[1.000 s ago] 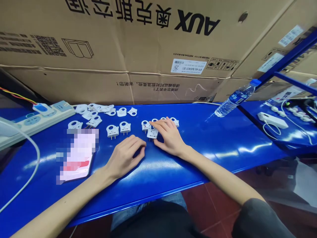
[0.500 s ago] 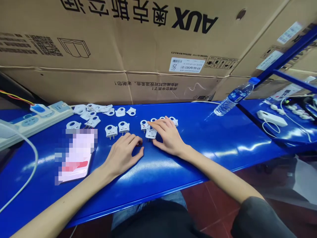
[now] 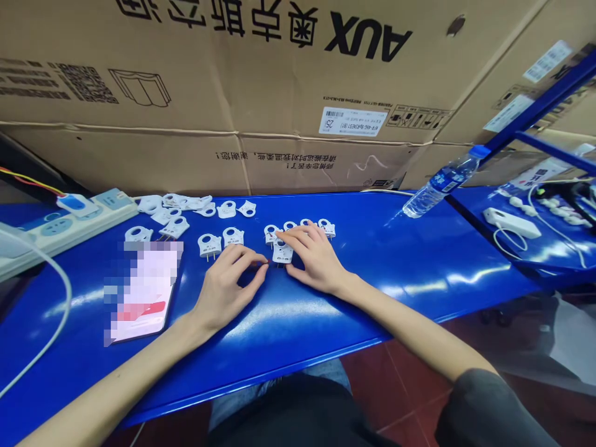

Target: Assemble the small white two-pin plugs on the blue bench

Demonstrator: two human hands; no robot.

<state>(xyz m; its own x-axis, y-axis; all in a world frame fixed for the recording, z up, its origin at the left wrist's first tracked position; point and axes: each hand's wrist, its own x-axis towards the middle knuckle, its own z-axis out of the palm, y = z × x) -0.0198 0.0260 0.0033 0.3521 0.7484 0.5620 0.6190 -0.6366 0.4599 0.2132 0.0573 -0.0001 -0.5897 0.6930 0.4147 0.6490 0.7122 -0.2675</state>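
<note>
Several small white two-pin plugs lie scattered on the blue table (image 3: 419,261). My right hand (image 3: 314,257) rests flat on the table with its fingers stretched over one white plug (image 3: 282,252), among a cluster of others (image 3: 327,227). My left hand (image 3: 228,282) sits just left of that plug, arched, with its forefinger and thumb apart and their tips a little short of the plug's pins. It holds nothing. Two more plugs (image 3: 209,244) lie beyond my left hand.
A phone (image 3: 144,292) lies at the left, a power strip (image 3: 69,217) with a white cable behind it. More plugs (image 3: 186,203) lie by the cardboard boxes (image 3: 279,93) at the back. A water bottle (image 3: 440,181) leans at the right, chargers (image 3: 512,225) beyond.
My left hand has uncurled and reached right, its fingertips now close to the plug under my right hand. My right hand has barely shifted.
</note>
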